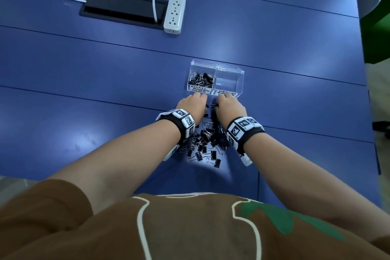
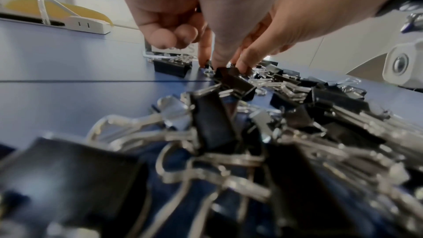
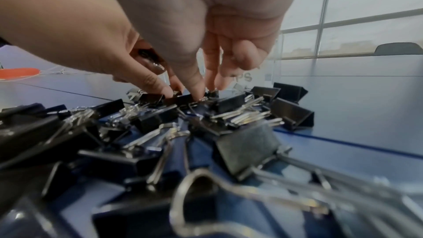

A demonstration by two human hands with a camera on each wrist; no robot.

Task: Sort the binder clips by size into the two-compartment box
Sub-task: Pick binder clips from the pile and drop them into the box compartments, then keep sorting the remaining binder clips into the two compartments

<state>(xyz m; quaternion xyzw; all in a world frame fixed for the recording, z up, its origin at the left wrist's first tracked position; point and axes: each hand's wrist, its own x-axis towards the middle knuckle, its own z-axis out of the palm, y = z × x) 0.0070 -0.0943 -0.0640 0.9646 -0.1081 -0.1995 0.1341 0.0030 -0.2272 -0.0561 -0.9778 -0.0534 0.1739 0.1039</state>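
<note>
Clips (image 1: 205, 139) heaped beneath both hands; each grip's state unclear, fingertips touching clips.

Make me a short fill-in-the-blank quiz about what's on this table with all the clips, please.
1. The clear box has clips only in the compartment labelled ____.
2. The loose pile of binder clips lies on a table coloured ____.
3. The left hand and right hand both reach into the pile between the person and the ____.
4. The white power strip lies beyond the box, to its ____.

Missing words: small; blue; box; left

clip pile (image 1: 205, 141) before box (image 1: 217, 65), power strip (image 1: 174, 14) behind
</note>
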